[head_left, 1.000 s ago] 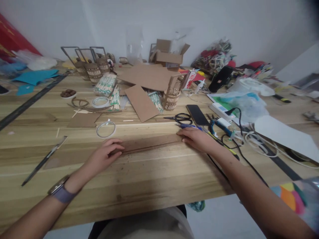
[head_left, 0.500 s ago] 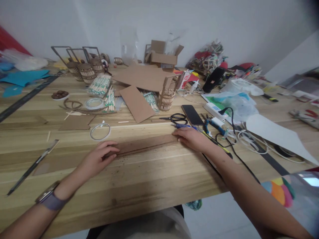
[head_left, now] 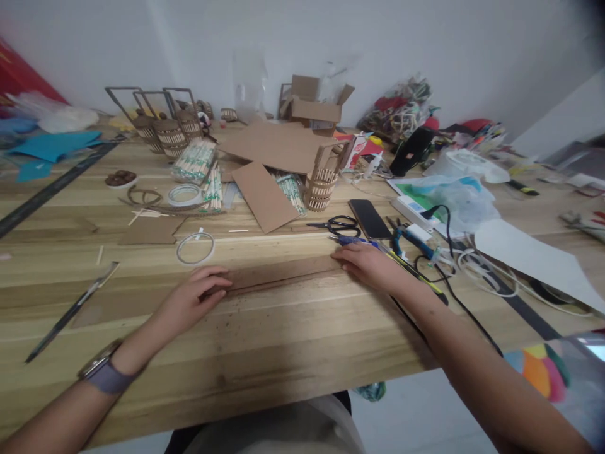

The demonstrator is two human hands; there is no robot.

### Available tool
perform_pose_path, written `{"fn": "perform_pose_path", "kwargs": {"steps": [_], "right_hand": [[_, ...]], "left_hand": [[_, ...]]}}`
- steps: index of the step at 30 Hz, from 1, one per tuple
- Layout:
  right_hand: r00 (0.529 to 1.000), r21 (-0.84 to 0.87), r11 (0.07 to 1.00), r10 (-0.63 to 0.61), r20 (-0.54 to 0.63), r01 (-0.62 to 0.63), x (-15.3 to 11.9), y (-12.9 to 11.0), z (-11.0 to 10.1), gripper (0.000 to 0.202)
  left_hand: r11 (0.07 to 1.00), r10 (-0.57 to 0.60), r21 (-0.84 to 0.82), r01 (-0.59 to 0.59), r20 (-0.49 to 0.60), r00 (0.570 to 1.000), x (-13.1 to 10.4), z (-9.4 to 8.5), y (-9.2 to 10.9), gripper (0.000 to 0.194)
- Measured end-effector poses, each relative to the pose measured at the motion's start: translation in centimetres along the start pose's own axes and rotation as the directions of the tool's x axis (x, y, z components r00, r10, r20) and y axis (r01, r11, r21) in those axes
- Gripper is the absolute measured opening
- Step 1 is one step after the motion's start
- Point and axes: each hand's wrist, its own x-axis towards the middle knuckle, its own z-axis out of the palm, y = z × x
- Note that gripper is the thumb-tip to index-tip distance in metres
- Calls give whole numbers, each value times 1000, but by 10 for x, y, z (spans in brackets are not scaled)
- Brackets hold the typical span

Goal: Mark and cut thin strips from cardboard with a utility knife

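Head view: we grasp a long, narrow cardboard strip [head_left: 283,275] at both ends. The strip lies along the wooden tabletop [head_left: 283,353], between our hands, with a dark line running lengthwise near its near edge.

Left hand [head_left: 193,296]: the fingers are bent over the left end of the strip, thumb on the near side. Right hand [head_left: 368,265]: the fingers and thumb pinch the right end. We cannot tell how firmly either hand presses. We wear a watch [head_left: 101,359] on the left wrist.

Beyond the strip, we have a thin tape ring [head_left: 179,251] near the left hand. Black-handled scissors [head_left: 343,226] and a dark phone [head_left: 370,219] lie beyond the right hand; a blue-handled tool [head_left: 416,243] lies to its right. To the left of the left hand, a long slim tool [head_left: 66,320] lies at an angle.

Farther back, we see a rectangular cardboard panel [head_left: 265,195], an upright small slatted bucket [head_left: 321,189] with a tall handle, and a white bowl [head_left: 121,185] containing brown rounded pieces. An open cardboard box [head_left: 316,111] stands near the wall.
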Motion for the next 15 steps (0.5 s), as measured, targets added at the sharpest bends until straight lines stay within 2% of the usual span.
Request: {"fn": "perform_pose_path", "kwargs": {"steps": [6, 15], "right_hand": [[999, 4, 1000, -16, -30, 16, -2, 1, 3, 35], [1000, -28, 1000, -7, 1, 7, -3, -1, 0, 33]], "left_hand": [[999, -26, -29, 26, 3, 1000, 0, 0, 2, 30], [1000, 16, -21, -17, -23, 1000, 0, 1, 1, 30]]}}
